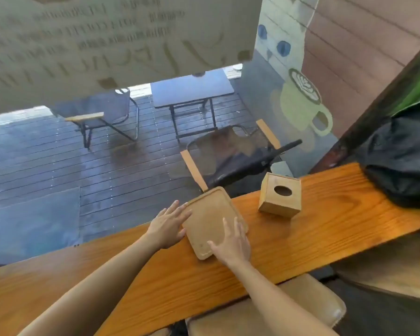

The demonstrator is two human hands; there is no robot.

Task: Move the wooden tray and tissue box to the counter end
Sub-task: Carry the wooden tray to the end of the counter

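A flat wooden tray [210,214] with rounded corners lies on the orange-brown wooden counter [325,229], its far edge at the counter's window side. My left hand [169,223] rests flat against the tray's left edge, fingers spread, thumb touching the rim. My right hand [232,241] lies flat on the tray's near right corner, fingers extended over its surface. Neither hand is closed around the tray. A cube-shaped wooden tissue box [280,197] with a round hole on top stands to the right of the tray, apart from it, and no tissue shows.
A black bag [400,156] sits at the counter's far right end by a dark wooden post. A tan padded stool [308,309] stands below the counter's near edge. Beyond the window are folding chairs, a small table and wet decking.
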